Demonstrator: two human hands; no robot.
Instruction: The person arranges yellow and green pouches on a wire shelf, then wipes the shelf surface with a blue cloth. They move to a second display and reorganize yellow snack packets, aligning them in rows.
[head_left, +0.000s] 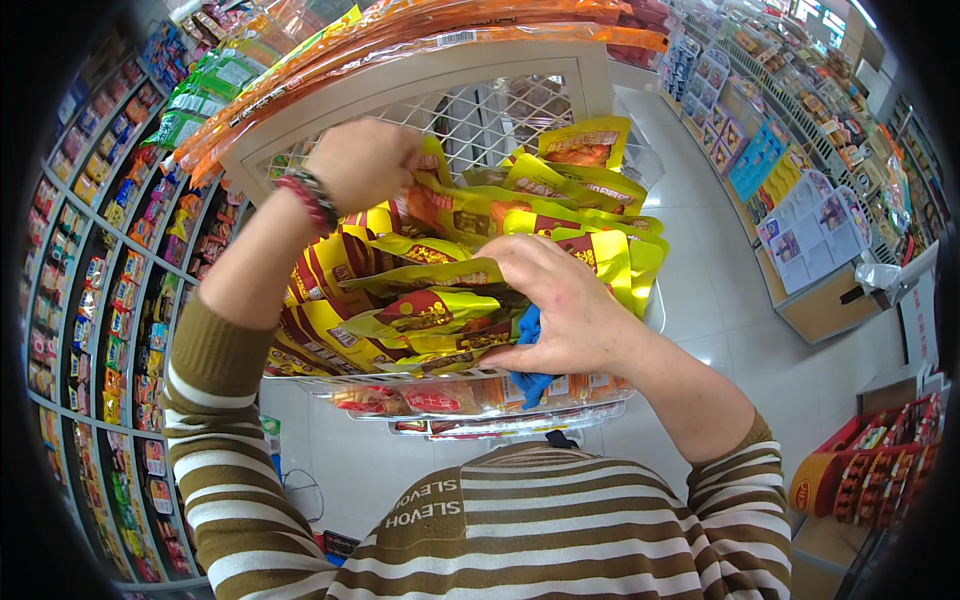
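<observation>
Before me a white wire rack basket (450, 375) is filled with yellow and dark-red snack packets (442, 311), most of them standing on edge. My left hand (367, 166) is at the back left of the basket, its curled fingers against a yellow packet (433, 161). The hand itself hides most of its grip. My right hand (574, 315) spans the front packets, fingers behind their top edges and thumb in front near the rim. A blue cloth (529, 375) lies under that hand and hangs over the front rim.
Behind the basket stands a white mesh panel (487, 124), with long orange packages (420, 52) above it. Snack shelves (112, 300) line the left. At right are a display counter (814, 300) and a red display box (862, 472). More packets (435, 397) sit on a lower tier.
</observation>
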